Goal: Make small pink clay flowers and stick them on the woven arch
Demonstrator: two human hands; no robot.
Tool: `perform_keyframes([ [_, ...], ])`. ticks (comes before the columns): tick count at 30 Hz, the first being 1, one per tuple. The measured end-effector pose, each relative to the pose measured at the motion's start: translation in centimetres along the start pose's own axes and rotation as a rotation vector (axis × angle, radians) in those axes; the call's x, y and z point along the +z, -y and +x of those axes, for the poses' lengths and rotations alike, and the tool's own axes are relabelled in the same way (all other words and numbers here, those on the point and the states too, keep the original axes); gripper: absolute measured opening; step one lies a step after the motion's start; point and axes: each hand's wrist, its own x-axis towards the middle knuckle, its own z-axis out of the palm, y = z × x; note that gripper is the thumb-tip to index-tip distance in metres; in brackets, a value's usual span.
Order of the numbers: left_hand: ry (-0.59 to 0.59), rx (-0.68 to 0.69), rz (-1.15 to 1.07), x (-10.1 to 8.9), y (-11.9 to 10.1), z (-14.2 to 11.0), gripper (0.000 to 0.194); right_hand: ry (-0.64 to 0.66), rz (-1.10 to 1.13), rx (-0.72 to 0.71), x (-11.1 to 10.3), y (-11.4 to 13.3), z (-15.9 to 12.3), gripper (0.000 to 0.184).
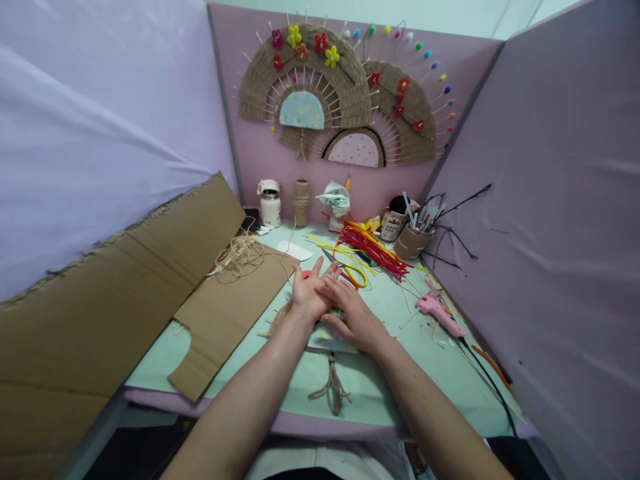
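In the head view my left hand [307, 293] is turned palm up with its fingers spread. My right hand [356, 323] lies partly over it, fingers stretched out and touching the left palm. No object shows in either hand. Beneath both hands rests a small woven twine fan [280, 317] with short sticks around its edge, mostly hidden by the hands. A twine tassel [333, 390] hangs from its near side onto the green tabletop. Just beyond the fingers lie yellow-handled scissors [359, 276].
Cut cardboard [235, 300] with tangled twine [243, 255] covers the left side. Red and yellow pipe cleaners [375, 248] lie at the back. A pink glue gun [440, 315] with a cord sits right. A twine spool [301, 202] stands by the back wall, where decorated fans [350, 87] hang.
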Motion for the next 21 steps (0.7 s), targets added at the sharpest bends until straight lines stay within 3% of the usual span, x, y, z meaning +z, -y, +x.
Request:
perform_keyframes([
  [6,-0.017,-0.009,-0.018,-0.22,0.06,0.2,0.07,-0.035,-0.002,0.072,0.23,-0.26,0.08,0.068],
  [11,-0.005,-0.007,0.008,-0.31,-0.04,0.29,0.073,-0.006,0.045,0.008,0.16,0.0,-0.04,0.061],
  [15,0.006,0.006,-0.02,-0.42,-0.24,0.35,0.072,-0.052,0.039,0.062,0.14,-0.23,0.04,0.066],
  [21,-0.002,-0.012,0.009,-0.44,0.06,0.38,0.073,0.019,0.055,0.004,0.33,0.08,0.08,0.062],
])
